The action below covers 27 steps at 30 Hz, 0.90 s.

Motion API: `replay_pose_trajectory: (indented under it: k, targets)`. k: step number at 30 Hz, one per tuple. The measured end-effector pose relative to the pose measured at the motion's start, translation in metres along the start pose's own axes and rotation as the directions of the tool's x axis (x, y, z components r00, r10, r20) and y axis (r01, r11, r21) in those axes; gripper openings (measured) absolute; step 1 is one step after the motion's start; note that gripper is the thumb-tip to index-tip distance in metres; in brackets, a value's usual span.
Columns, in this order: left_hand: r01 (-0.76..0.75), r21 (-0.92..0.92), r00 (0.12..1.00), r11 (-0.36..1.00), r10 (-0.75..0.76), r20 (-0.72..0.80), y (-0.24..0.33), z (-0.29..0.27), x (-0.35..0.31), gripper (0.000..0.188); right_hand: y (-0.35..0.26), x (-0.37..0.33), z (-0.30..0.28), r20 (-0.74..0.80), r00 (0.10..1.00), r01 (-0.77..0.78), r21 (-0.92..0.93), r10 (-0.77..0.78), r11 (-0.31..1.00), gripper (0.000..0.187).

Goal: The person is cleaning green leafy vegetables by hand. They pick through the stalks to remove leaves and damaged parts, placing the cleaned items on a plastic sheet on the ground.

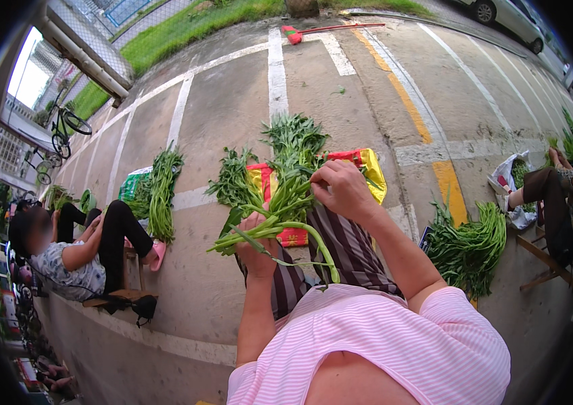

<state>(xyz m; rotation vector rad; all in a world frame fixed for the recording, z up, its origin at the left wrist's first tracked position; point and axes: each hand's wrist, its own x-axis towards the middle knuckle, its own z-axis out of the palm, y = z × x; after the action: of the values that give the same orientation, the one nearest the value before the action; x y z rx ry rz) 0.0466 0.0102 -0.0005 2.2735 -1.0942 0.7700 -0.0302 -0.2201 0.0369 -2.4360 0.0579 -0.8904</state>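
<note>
My left hand point(256, 241) is closed around a bunch of leafy green stalks point(279, 219) over my lap. The pale stem ends stick out to the left, and one thick stalk point(323, 250) bends down over my striped trousers. My right hand point(345, 191) is at the upper right of the bunch, thumb and fingers pinched together by the stems; what lies between the fingertips is too small to make out. Just beyond my hands, a pile of leafy greens point(294, 138) rests on a red and yellow plastic bag point(371, 174). More leaves point(234, 177) spread to the left.
A seated person point(84, 246) at the left is beside a heap of greens point(162, 192). Another heap of long stalks point(472, 246) lies on the paved ground to my right, near a second seated person point(563, 196). Farther off lies a red long-handled broom point(293, 35).
</note>
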Motion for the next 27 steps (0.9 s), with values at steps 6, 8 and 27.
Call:
replay_pose_trajectory:
  k: [6,8,27]
  targets:
    - [0.004,-0.048,0.998,0.999,-0.001,0.062,0.002,0.005,0.0,0.032,0.01,0.0,0.009,-0.047,0.99,-0.126,0.125,0.133,0.984,0.011]
    - [-0.006,-0.054,0.998,0.999,0.01,0.069,0.001,0.006,-0.002,0.032,0.013,-0.001,0.015,-0.052,0.966,-0.232,0.249,0.252,0.94,0.01]
    - [0.518,-0.463,0.356,-0.719,-0.311,0.881,-0.013,-0.004,0.034,0.02,0.154,-0.065,0.033,-0.089,0.619,-0.713,0.352,0.78,0.606,0.02]
